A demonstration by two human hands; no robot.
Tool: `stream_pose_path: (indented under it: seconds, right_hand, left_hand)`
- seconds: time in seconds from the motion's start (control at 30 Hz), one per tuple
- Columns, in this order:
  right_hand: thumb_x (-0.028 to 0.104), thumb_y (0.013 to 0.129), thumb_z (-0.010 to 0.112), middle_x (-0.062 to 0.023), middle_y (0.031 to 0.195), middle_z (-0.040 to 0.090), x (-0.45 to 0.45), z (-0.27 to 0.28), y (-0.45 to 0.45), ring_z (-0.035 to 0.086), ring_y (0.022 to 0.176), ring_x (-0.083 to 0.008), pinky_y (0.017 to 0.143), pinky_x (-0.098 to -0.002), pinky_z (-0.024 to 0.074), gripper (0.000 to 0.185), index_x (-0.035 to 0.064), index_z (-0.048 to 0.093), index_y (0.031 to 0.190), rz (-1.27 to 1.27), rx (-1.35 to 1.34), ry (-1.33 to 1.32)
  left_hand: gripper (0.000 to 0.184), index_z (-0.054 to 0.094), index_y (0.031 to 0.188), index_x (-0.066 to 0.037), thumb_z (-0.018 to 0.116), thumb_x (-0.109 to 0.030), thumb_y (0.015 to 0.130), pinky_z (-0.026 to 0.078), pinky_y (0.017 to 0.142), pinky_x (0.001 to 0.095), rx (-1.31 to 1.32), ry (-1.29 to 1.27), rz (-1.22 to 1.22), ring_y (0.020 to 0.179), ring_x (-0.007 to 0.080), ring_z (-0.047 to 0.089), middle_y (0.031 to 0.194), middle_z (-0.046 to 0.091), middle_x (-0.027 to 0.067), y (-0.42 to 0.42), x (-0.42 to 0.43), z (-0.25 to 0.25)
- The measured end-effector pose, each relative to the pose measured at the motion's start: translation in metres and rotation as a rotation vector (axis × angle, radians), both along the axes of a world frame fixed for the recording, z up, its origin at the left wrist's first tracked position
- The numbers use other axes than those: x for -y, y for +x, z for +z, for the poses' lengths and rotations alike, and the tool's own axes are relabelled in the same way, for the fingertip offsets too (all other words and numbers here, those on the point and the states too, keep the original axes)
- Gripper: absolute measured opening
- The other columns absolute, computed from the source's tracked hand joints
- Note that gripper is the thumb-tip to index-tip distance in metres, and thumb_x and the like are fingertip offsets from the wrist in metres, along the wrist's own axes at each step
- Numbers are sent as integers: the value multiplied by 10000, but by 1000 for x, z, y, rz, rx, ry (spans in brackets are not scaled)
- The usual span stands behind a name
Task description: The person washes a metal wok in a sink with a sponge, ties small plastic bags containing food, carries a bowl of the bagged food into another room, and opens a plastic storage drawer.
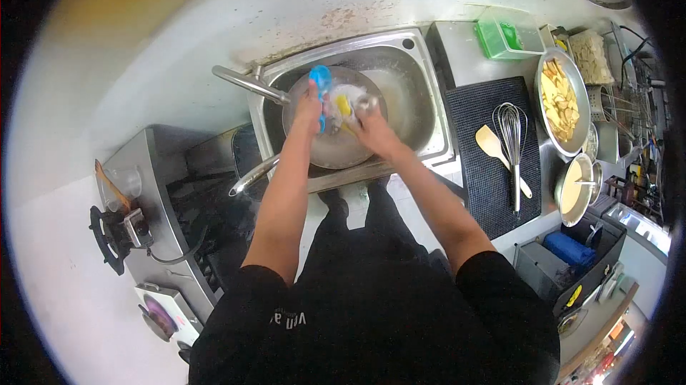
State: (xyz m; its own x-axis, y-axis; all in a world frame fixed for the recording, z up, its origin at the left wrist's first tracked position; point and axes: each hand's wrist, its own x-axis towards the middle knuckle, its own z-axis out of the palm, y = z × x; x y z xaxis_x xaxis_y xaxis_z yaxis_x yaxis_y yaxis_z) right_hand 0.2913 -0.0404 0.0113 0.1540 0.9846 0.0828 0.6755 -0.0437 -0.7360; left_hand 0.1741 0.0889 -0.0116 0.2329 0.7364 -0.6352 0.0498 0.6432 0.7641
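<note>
My left hand point(309, 108) is closed around a blue plastic utensil point(320, 76) with a rounded end, held over the sink. My right hand point(375, 131) is closed close beside it, with a soapy yellow sponge point(343, 105) at its fingers. White suds and motion blur cover part of both things. Beneath the hands, a large round metal pan point(343, 155) sits in the steel sink point(421, 110), its handle point(255, 174) reaching out over the front left edge. A steel faucet point(251, 83) points in from the left.
Right of the sink, a black ribbed mat point(468, 110) carries a whisk point(516, 149) and a spatula point(493, 143). Farther right stand a bowl of sliced food point(580, 138), a bowl of pale yellow liquid point(572, 192) and a green container point(493, 42). A stove point(168, 213) is at left.
</note>
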Motion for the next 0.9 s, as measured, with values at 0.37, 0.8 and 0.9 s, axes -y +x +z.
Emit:
stream_pose_path:
  seconds: [0.37, 0.8, 0.9]
  right_hand:
    - [146, 813, 547, -171, 1092, 563, -50, -12, -4, 540, 1009, -295, 831, -387, 444, 230, 10, 615, 987, -96, 410, 41]
    - [47, 741, 544, -183, 1004, 541, -38, -19, -7, 516, 939, -366, 863, -409, 440, 316, 41, 573, 1055, 106, 162, 35]
    - [50, 724, 550, -206, 1098, 507, -18, -8, 10, 493, 992, -401, 888, -427, 426, 347, 45, 576, 1070, 114, 184, -27]
  left_hand:
    - [461, 472, 1159, -44, 268, -416, 977, 463, 623, 368, -644, 816, -319, 682, 244, 590, 854, 613, 164, 2, 36, -12]
    - [444, 418, 1238, -32, 286, -364, 975, 465, 684, 419, -418, 668, -585, 756, 409, 580, 812, 597, 215, -31, 14, -14]
    - [474, 441, 1219, -26, 304, -403, 967, 462, 578, 400, -547, 1020, -549, 647, 353, 579, 726, 586, 185, -41, 9, -50]
